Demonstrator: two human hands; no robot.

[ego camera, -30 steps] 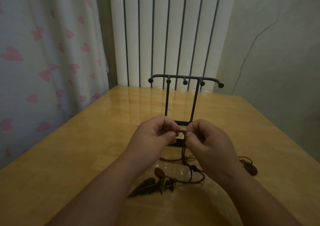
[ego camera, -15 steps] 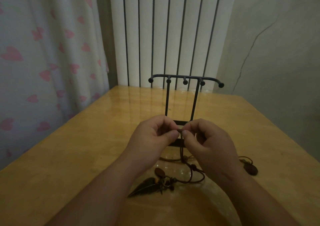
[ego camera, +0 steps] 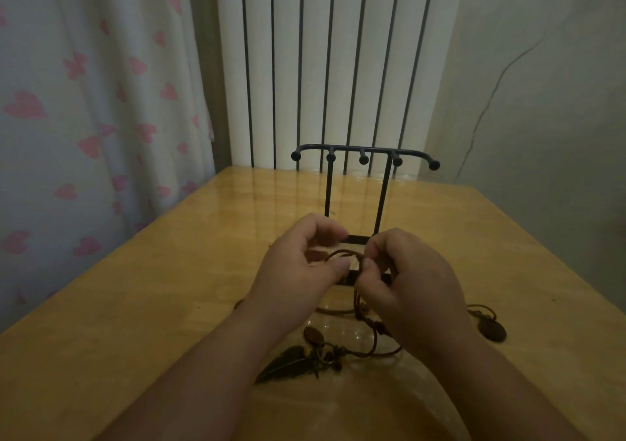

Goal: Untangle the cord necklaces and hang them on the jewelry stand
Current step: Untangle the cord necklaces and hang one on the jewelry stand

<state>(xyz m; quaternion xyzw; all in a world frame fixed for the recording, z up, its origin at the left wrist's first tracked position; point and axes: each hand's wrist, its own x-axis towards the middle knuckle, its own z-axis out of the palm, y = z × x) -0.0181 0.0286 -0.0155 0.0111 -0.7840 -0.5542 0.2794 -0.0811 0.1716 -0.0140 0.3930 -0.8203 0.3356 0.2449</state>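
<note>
A glossy wooden table (ego camera: 135,305) fills the near scene. At the far left hangs a white curtain (ego camera: 84,102) with pink hearts. A white radiator (ego camera: 338,51) stands far centre, and a cracked wall (ego camera: 542,102) is at the right.

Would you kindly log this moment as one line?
step: untangling | left hand: pinches cord | right hand: pinches cord | stand: bare

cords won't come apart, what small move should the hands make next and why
Probably ease the hands slightly apart to open the loop: the left hand and right hand both pinch the brown cord where it arcs between them, its strands hang bunched to the feather pendant, and the jewelry stand is bare.
</note>
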